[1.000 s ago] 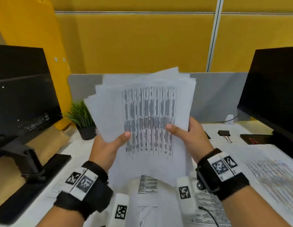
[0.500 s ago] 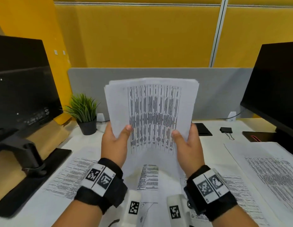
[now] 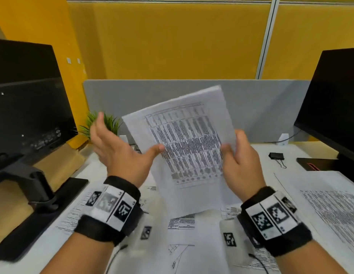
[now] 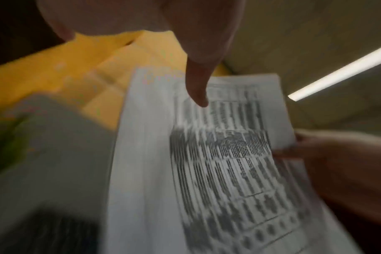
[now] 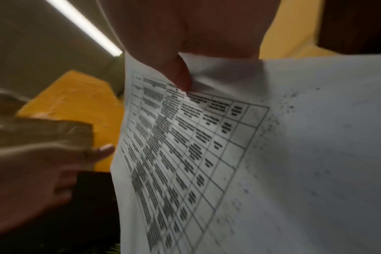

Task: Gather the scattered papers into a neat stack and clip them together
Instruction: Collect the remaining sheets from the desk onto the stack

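A stack of printed papers stands tilted above the desk, its top leaning right. My right hand pinches its right edge, thumb on the printed face, as the right wrist view shows on the stack. My left hand is off the left edge, fingers spread, with only the thumb tip near the sheet. More printed sheets lie flat on the white desk under my wrists. A black binder clip lies at the right back.
A dark monitor on its stand is at the left, another monitor at the right. A small potted plant sits behind my left hand. A grey divider closes the desk's back. Printed sheets cover the right side.
My left hand has let go of the stack and moved out to the left with fingers spread. The stack has tilted to the right, held by the right hand alone.
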The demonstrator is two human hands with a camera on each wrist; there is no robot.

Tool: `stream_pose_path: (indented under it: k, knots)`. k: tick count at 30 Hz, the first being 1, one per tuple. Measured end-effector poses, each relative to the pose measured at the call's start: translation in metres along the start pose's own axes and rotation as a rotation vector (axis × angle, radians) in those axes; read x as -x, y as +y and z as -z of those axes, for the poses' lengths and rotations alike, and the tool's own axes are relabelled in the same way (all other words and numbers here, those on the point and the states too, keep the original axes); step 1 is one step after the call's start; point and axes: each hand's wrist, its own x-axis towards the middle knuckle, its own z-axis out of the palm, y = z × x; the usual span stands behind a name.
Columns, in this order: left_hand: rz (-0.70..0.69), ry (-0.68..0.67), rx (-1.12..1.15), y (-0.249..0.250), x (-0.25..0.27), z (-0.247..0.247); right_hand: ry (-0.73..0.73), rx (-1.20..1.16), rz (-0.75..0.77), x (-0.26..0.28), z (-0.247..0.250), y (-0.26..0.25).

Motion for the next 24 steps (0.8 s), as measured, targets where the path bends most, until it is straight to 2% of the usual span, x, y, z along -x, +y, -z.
stream_pose_path:
  k: [2,4,6,9,11,14,17,21,23,24]
  knots:
    - [-0.250,-0.032,-0.107,0.022,-0.007,0.011,-0.028,0.260,0.185,-0.008,0.003,-0.015]
    - [-0.392,-0.134,-0.075,0.029,-0.014,0.012,-0.023,0.409,0.318,-0.012,0.000,-0.026]
    - [-0.309,-0.180,0.100,0.024,-0.016,0.011,0.115,0.419,0.309,-0.011,0.001,-0.031]
    - [-0.089,-0.154,0.327,0.003,-0.011,0.015,0.380,0.256,0.052,0.000,0.011,-0.017]
    - [0.046,-0.153,0.426,-0.015,-0.004,0.018,0.378,-0.017,-0.150,0.010,0.014,-0.005]
    - [0.176,-0.187,0.495,-0.032,0.012,0.021,0.229,-0.380,-0.308,0.024,0.010,0.008]
    - [0.267,-0.229,0.531,-0.042,0.028,0.016,0.153,-0.448,-0.326,0.034,0.006,0.012]
    - [0.311,-0.284,0.421,-0.054,0.037,0.004,0.131,-0.454,-0.351,0.034,0.002,0.011]
    - [0.293,-0.256,0.388,-0.049,0.033,0.003,0.188,-0.316,-0.302,0.029,0.006,0.003]
    - [0.258,-0.234,0.366,-0.043,0.029,0.004,0.257,-0.143,-0.226,0.026,0.010,-0.002]
